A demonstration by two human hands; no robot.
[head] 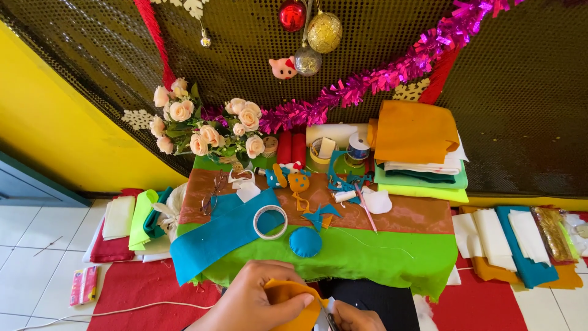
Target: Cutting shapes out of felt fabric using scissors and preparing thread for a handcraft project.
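Orange felt point(293, 300) sits at the near edge of the scene, just in front of the green-draped table point(392, 260), folded over in the left hand point(257, 300). That hand curls around the piece from the left, thumb on top and fingers bunched beneath, pinching the fold shut. The right hand point(355, 319) comes in low from the near right, fingertips pressed together on something thin and dark, perhaps a small tool point(329, 319); I cannot tell what it is.

With the tool's tip so close to the left thumb, a slip could nick or prick the skin, I think. The felt is soft, so a loosened pinch may let the fold spring open and the edges drift out of line. Both hands work off the table with nothing under them, so a dropped piece would land on the red mat point(141, 288). A blue padded round point(305, 242) and a tape ring point(270, 222) lie just beyond on the table, apart from the hands.
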